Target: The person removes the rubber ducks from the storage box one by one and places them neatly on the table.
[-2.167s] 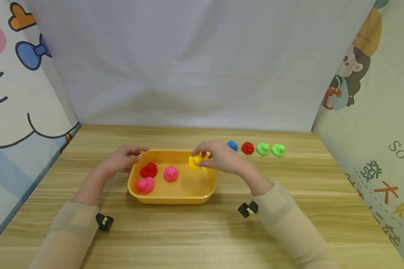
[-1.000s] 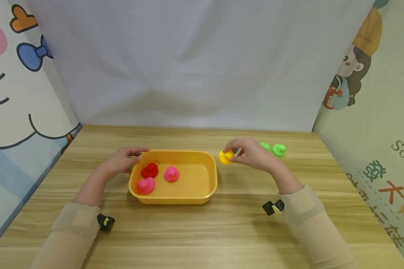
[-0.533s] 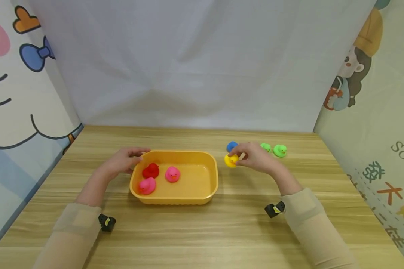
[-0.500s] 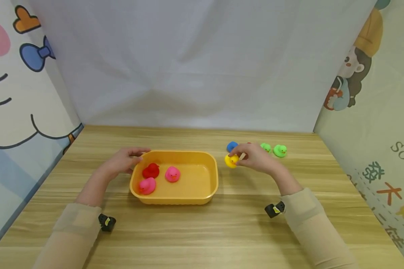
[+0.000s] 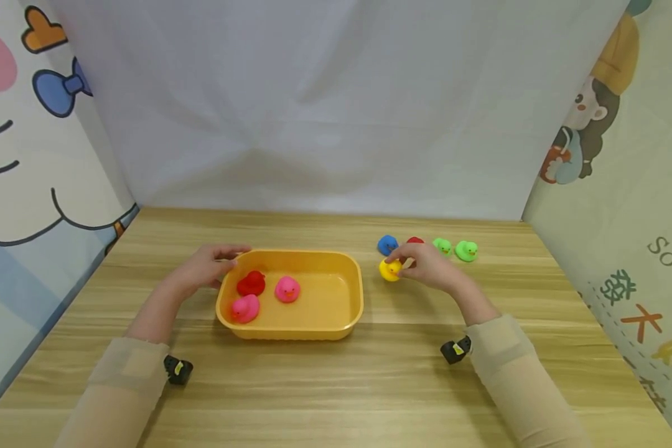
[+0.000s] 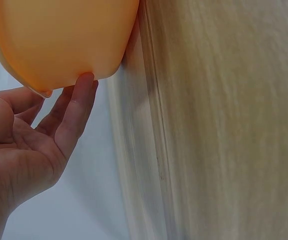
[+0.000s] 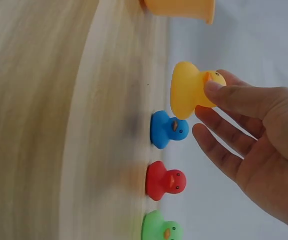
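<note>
My right hand [image 5: 427, 266] pinches a yellow rubber duck [image 5: 391, 270] between thumb and fingers. In the right wrist view, that yellow duck [image 7: 186, 90] hangs clear of the tabletop, in front of a blue rubber duck [image 7: 165, 130]. At the far left end of an orange-yellow plastic tub [image 5: 313, 335], my left hand [image 5: 204, 267] holds the back corner, its thumb at the rim. The left wrist view has fingertips [image 6: 86, 79] against the tub's outer wall. Inside the tub lie a red duck [image 5: 251, 284] and two pink ducks [image 5: 287, 290], all towards its left half.
Behind the right hand, a row on the wooden table [image 5: 325, 392] holds the blue duck [image 5: 387, 244], a partly hidden red duck [image 5: 415, 240] and two green ducks [image 5: 466, 251]. A white cloth [image 5: 325, 124] hangs along the back edge; printed cloths flank the table.
My right hand has carried the yellow duck out of the tub to the right, then lowered it slightly in front of the blue duck. The left hand has stayed at the tub.
</note>
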`<control>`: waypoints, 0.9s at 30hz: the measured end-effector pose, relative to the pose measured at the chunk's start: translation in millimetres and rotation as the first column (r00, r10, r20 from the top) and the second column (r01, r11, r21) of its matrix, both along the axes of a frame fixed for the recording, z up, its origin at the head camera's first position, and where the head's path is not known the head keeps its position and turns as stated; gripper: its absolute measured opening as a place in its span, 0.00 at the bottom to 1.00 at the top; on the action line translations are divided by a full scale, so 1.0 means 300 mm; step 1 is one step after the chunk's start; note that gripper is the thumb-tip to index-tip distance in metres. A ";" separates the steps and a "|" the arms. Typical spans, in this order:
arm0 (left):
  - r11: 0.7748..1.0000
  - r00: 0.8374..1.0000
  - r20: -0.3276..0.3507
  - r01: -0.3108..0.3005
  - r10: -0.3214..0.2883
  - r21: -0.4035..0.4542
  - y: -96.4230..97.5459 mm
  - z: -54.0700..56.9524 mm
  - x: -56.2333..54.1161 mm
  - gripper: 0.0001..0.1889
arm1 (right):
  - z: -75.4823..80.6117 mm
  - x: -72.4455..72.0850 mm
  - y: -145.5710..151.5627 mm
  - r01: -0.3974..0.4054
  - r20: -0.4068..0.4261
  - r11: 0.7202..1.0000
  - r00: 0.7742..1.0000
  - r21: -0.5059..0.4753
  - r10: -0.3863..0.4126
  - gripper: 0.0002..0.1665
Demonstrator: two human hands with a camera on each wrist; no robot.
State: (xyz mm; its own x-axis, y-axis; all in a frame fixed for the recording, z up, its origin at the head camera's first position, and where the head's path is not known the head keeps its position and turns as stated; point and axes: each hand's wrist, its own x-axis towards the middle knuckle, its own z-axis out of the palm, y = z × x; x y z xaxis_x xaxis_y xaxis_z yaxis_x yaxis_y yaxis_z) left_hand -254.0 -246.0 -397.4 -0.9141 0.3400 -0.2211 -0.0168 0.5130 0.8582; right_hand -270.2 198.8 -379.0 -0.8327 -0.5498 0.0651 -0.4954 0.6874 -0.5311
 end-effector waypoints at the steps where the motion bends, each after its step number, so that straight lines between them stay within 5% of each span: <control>1: 1.000 1.000 -0.001 0.000 0.000 -0.002 0.000 -0.001 0.000 0.23 | -0.007 -0.002 0.001 -0.001 0.000 1.000 1.000 0.000 0.001 0.16; 27: 0.999 1.000 0.010 -0.010 0.011 -0.030 -0.003 -0.010 -0.013 0.23 | -0.100 -0.065 0.021 0.069 0.030 0.998 0.997 0.004 -0.070 0.18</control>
